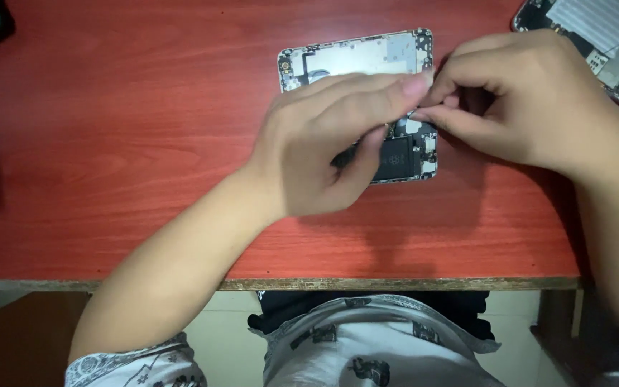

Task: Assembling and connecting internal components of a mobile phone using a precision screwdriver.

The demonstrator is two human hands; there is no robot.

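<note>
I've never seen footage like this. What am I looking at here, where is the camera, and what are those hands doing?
The one picture comes from a camera worn on a person's head, looking down at their own two bare hands over a red-brown wooden table. An opened phone lies there with its inner parts exposed. The left hand rests over it, and the right hand pinches something small at its edge, too tiny to make out. A second opened phone lies at the top right corner.

Red wooden table (109, 143), opened phone (367, 57), second opened phone (603, 36)
</note>
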